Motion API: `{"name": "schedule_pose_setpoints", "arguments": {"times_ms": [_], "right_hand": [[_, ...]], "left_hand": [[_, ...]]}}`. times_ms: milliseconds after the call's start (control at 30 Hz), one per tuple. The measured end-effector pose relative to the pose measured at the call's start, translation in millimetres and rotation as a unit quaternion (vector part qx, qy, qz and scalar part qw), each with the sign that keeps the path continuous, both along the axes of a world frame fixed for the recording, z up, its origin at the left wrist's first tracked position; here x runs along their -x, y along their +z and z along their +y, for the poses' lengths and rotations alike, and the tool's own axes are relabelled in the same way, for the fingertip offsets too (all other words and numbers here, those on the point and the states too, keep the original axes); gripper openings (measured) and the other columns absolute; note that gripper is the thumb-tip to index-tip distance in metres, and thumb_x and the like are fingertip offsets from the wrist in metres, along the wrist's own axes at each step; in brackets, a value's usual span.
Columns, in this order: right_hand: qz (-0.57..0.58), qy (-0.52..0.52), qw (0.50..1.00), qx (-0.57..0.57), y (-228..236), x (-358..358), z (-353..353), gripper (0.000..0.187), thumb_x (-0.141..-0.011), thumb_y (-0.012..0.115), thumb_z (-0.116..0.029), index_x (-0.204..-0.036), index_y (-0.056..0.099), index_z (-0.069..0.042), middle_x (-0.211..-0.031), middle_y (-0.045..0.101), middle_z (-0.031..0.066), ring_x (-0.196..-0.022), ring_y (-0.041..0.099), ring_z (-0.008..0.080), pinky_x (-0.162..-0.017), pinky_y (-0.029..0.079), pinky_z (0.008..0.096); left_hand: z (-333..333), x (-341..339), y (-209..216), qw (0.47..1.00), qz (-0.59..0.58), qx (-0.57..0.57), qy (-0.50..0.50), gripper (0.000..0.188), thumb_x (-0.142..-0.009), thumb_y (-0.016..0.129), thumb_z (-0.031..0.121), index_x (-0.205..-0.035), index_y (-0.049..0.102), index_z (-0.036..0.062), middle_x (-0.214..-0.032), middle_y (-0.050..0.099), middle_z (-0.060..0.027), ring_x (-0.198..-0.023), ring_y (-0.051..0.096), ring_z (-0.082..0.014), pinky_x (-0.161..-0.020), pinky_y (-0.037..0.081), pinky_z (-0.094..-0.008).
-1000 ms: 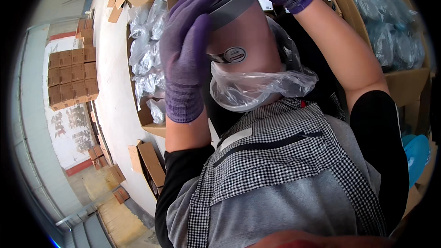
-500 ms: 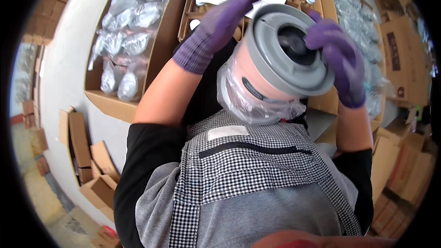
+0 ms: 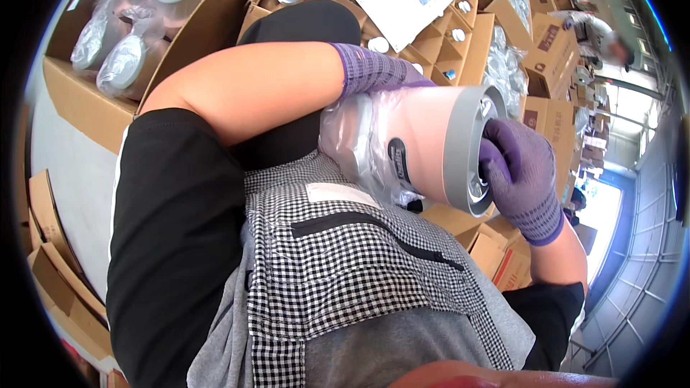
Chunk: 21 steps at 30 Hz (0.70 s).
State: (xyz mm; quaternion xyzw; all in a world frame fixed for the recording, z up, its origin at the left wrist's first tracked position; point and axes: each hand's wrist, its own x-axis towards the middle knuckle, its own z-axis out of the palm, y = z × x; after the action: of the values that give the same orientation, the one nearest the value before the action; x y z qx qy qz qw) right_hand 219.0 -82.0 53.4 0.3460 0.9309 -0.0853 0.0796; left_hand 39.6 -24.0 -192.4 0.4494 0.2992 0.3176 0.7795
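A pink cylindrical container [image 3: 425, 144] with a wide grey rim [image 3: 461, 151] lies tilted on its side against my apron, its rim end pointing right. Clear plastic film [image 3: 366, 145] wraps its other end, and a dark oval label sits on its side. My left hand [image 3: 392, 75], in a purple glove, reaches over the far side of the container and supports it; its fingers are mostly hidden behind it. My right hand [image 3: 519, 172], gloved alike, has its fingers curled into the recessed grey end. Whatever those fingertips grip is hidden; something shiny shows beside them.
A divided carton [image 3: 424, 47] with several white-capped items stands ahead, a printed sheet [image 3: 402, 0] lying on it. At the left is a carton [image 3: 86, 104] of film-wrapped pieces. More cartons [image 3: 552, 57] line the right, where another person [image 3: 593, 32] stands farther off.
The container has tipped so its grey end faces right. My left hand has come down onto its far side, and my right fingers have moved into the recess. The view has turned rightward.
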Motion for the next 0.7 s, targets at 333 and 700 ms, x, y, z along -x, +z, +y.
{"name": "schedule_pose_setpoints", "arguments": {"times_ms": [333,700], "right_hand": [[0.067,-0.194,0.979,0.010,-29.5,2.9,21.5,0.032,-0.094,0.062,-0.033,-0.088,0.067,-0.002,-0.076,0.063,0.0178,-0.070,0.063,0.0329,-0.068,0.051,0.0391],[0.346,-0.288,0.848,0.279,-163.4,-147.0,-28.0,0.050,-0.085,0.072,-0.017,-0.130,0.061,0.000,-0.122,0.068,0.0147,-0.114,0.063,0.0172,-0.098,0.052,0.0361]], "left_hand": [[1.7,-19.9,49.0,0.992,-0.049,0.111,-0.021,0.055,-0.109,0.032,0.037,-0.150,0.044,0.0025,-0.145,0.054,-0.0173,-0.131,0.054,-0.0268,-0.112,0.042,-0.0377],[-86.4,106.9,60.6,0.842,0.248,-0.453,0.160,0.083,-0.090,0.058,0.058,-0.145,0.049,-0.0025,-0.145,0.051,-0.0214,-0.139,0.045,-0.0336,-0.116,0.032,-0.0445]]}}
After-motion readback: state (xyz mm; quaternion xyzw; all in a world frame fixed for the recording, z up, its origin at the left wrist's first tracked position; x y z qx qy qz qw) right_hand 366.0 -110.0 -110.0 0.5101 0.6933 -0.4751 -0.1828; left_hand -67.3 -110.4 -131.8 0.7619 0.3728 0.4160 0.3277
